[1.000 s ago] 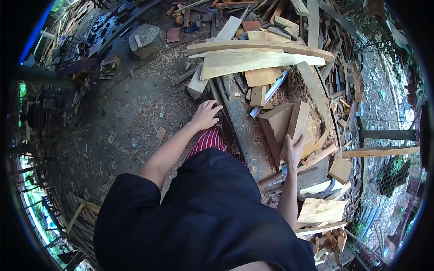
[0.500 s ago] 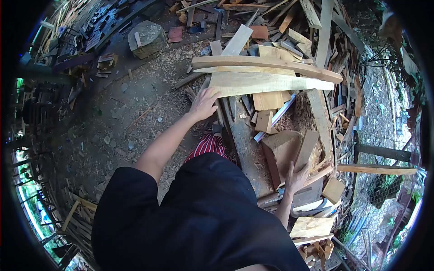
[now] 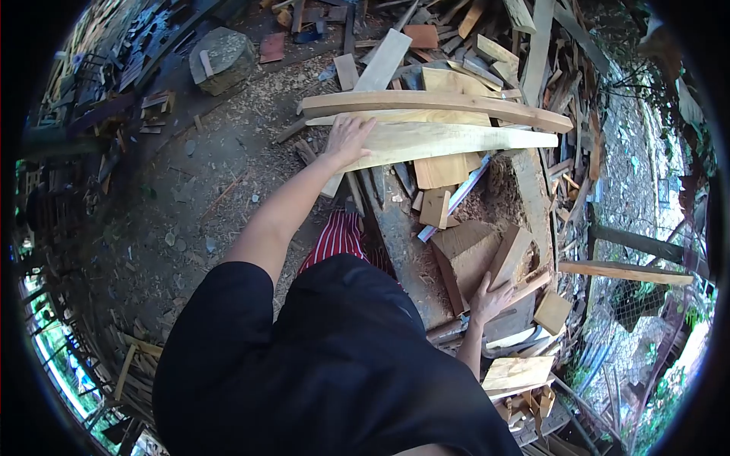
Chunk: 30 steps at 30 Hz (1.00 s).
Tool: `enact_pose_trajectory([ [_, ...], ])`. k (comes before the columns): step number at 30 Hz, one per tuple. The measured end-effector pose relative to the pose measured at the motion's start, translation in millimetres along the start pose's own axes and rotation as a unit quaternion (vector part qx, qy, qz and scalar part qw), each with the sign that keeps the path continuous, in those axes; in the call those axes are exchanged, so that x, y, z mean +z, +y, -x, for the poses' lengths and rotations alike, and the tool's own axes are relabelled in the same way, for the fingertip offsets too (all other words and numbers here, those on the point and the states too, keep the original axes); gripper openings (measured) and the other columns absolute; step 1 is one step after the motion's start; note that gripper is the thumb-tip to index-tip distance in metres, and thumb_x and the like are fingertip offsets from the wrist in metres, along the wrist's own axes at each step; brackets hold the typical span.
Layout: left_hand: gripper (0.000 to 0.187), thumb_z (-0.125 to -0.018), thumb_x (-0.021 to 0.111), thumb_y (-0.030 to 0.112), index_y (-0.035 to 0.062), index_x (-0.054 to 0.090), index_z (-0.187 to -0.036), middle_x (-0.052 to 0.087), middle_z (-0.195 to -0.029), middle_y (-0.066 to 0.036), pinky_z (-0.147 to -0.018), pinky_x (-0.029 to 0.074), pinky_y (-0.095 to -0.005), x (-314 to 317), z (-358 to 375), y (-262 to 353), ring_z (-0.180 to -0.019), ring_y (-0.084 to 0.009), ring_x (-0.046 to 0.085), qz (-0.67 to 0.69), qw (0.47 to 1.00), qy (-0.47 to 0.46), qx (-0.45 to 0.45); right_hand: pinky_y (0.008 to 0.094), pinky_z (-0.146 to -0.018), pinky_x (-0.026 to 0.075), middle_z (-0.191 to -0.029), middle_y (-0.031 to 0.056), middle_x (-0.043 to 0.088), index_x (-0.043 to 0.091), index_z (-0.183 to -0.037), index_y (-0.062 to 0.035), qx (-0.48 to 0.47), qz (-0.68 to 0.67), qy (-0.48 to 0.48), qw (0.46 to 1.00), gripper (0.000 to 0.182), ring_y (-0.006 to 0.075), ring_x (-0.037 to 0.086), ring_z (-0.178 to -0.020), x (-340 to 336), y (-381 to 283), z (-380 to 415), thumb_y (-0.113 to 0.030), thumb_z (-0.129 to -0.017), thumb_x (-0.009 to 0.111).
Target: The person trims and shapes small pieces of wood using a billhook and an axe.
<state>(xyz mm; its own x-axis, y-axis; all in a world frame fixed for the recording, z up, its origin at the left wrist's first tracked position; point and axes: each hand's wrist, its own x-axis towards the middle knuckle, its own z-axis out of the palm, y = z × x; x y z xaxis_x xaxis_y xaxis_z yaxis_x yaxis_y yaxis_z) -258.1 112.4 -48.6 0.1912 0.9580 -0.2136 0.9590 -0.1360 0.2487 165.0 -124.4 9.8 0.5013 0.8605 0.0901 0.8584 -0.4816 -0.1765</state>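
Observation:
My left hand lies across the left end of a pale tapered board, its fingers spread over the wood. Just beyond the fingertips runs a long, slightly curved wooden beam. My right hand grips the near end of a rectangular wooden block, thumb on one side and fingers on the other. That block leans at the side of a larger, angular wooden block. A smaller wooden block sits farther forward, beside a narrow whitish-blue strip.
A thick, rough timber lies behind the blocks. Scrap wood is heaped at the far side and right. A cut stump stands at the far left on ground strewn with chips. A square offcut lies right of my right hand.
My left hand has moved forward from the board's near left edge onto its upper face. My right hand still holds the block, which has barely changed position.

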Motion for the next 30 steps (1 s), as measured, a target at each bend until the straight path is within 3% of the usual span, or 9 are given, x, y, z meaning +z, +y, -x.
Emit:
enact_pose_trajectory([
  [5, 0.07, -0.07, 0.084, 0.028, 0.0158, 0.053, -0.131, 0.054, -0.118, -0.008, -0.109, 0.033, -0.0475, -20, 12, 20, -0.119, -0.0283, 0.05, 0.014, 0.999, 0.039, 0.025, 0.0511, -0.098, 0.037, -0.116, 0.0282, 0.054, 0.048, -0.127, 0.0071, 0.036, -0.011, -0.032, 0.999, 0.065, 0.0457, 0.049, -0.113, -6, -7, 0, -0.044, -0.09, 0.063],
  [7, 0.05, -0.073, 0.08, 0.019, 0.0131, 0.057, -0.117, 0.052, -0.108, -0.007, -0.098, 0.044, -0.0458, -27, 26, 35, -0.109, -0.0288, 0.054, 0.04, 0.995, 0.021, 0.086, 0.051, -0.098, 0.037, -0.116, 0.0284, 0.054, 0.049, -0.127, 0.0072, 0.04, -0.013, -0.032, 0.999, 0.065, 0.0458, 0.049, -0.113, -7, -9, -1, -0.044, -0.089, 0.063],
  [8, 0.05, -0.073, 0.08, 0.019, 0.0131, 0.057, -0.117, 0.052, -0.108, -0.007, -0.098, 0.044, -0.0458, -17, 33, 41, -0.109, -0.0288, 0.054, 0.038, 0.995, 0.021, 0.088, 0.0508, -0.099, 0.037, -0.117, 0.0285, 0.053, 0.049, -0.127, 0.0072, 0.044, -0.013, -0.032, 0.998, 0.064, 0.0459, 0.049, -0.113, -7, -8, 0, -0.044, -0.089, 0.063],
  [10, 0.036, -0.077, 0.073, 0.01, 0.0111, 0.057, -0.109, 0.052, -0.106, -0.008, -0.083, 0.053, -0.0443, 7, 46, 54, -0.107, -0.0291, 0.056, 0.099, 0.99, 0.008, 0.104, 0.0511, -0.093, 0.039, -0.112, 0.027, 0.054, 0.05, -0.124, 0.0072, 0.016, -0.002, 0.001, 1.0, 0.064, 0.0452, 0.05, -0.108, -3, -5, 2, -0.045, -0.089, 0.063],
  [13, 0.035, -0.08, 0.066, 0.006, 0.0103, 0.056, -0.113, 0.052, -0.111, -0.009, -0.074, 0.056, -0.0452, 14, 61, 61, -0.108, -0.0296, 0.055, 0.138, 0.983, 0.048, 0.113, 0.0514, -0.089, 0.042, -0.108, 0.0254, 0.054, 0.051, -0.12, 0.0075, -0.014, 0.015, 0.033, 0.999, 0.064, 0.0445, 0.051, -0.104, 1, -2, 1, -0.047, -0.089, 0.062],
  [17, 0.037, -0.084, 0.061, 0.005, 0.0096, 0.056, -0.12, 0.054, -0.122, -0.01, -0.079, 0.056, -0.0457, 22, 58, 58, -0.111, -0.0319, 0.057, 0.138, 0.98, 0.07, 0.124, 0.0514, -0.089, 0.043, -0.111, 0.0245, 0.055, 0.051, -0.121, 0.0067, -0.003, 0.02, 0.017, 1.0, 0.067, 0.044, 0.051, -0.106, 0, -2, 1, -0.051, -0.089, 0.062],
  [19, 0.045, -0.086, 0.057, 0.005, 0.0103, 0.051, -0.131, 0.054, -0.131, -0.014, -0.082, 0.055, -0.0462, 22, 55, 58, -0.112, -0.0351, 0.059, 0.129, 0.987, -0.027, 0.093, 0.0514, -0.089, 0.043, -0.111, 0.0242, 0.055, 0.051, -0.122, 0.0062, 0.009, 0.018, 0.013, 1.0, 0.067, 0.0439, 0.051, -0.106, -1, -2, 1, -0.051, -0.089, 0.062],
  [25, 0.056, -0.088, 0.054, 0.006, 0.0116, 0.04, -0.142, 0.056, -0.131, -0.017, -0.086, 0.053, -0.047, 24, 56, 58, -0.112, -0.0374, 0.06, 0.116, 0.987, -0.034, 0.104, 0.0506, -0.09, 0.043, -0.112, 0.0239, 0.056, 0.052, -0.122, 0.0052, 0.006, 0.005, 0.021, 1.0, 0.066, 0.0427, 0.052, -0.106, 4, 2, 2, -0.05, -0.088, 0.063],
  [30, 0.052, -0.092, 0.056, 0.012, 0.0094, 0.039, -0.141, 0.055, -0.132, -0.017, -0.092, 0.051, -0.0464, 21, 56, 57, -0.115, -0.0378, 0.058, 0.139, 0.983, -0.049, 0.109, 0.0506, -0.09, 0.043, -0.111, 0.0243, 0.056, 0.052, -0.123, 0.0062, 0.002, 0.0, 0.028, 1.0, 0.066, 0.0428, 0.052, -0.106, 5, 3, 2, -0.048, -0.087, 0.064],
])
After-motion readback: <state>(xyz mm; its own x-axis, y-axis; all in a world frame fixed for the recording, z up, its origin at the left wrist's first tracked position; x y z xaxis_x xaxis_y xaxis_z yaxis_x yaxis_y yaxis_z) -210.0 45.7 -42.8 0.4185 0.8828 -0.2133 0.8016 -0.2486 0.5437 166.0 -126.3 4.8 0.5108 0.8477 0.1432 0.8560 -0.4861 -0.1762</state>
